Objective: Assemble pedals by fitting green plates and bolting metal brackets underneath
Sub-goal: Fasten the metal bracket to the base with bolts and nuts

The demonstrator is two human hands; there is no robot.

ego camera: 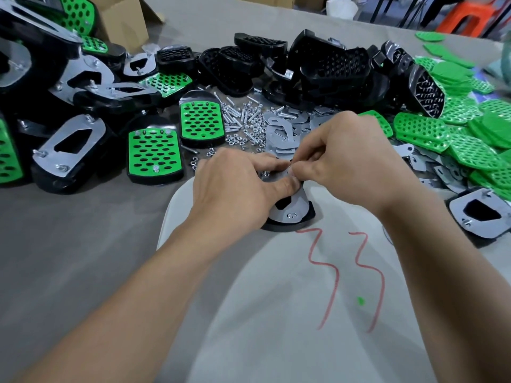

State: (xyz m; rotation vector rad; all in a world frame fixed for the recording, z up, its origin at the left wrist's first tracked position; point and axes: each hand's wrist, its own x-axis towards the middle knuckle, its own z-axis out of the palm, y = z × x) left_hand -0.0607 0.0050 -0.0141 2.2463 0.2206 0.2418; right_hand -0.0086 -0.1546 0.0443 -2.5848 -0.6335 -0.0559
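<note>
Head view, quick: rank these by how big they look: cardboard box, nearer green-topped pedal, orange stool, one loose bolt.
1-2. cardboard box and nearer green-topped pedal: they look alike; the box is farther off and cropped, so unranked.
3. orange stool, far off and cropped.
4. loose bolt, smallest.

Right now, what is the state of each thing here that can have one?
pedal in work, upside down, metal bracket on it, one nut fitted
left hand, holds that pedal
right hand, pinches the bracket's far end
two green-plated pedals, face up
cardboard box, open
</note>
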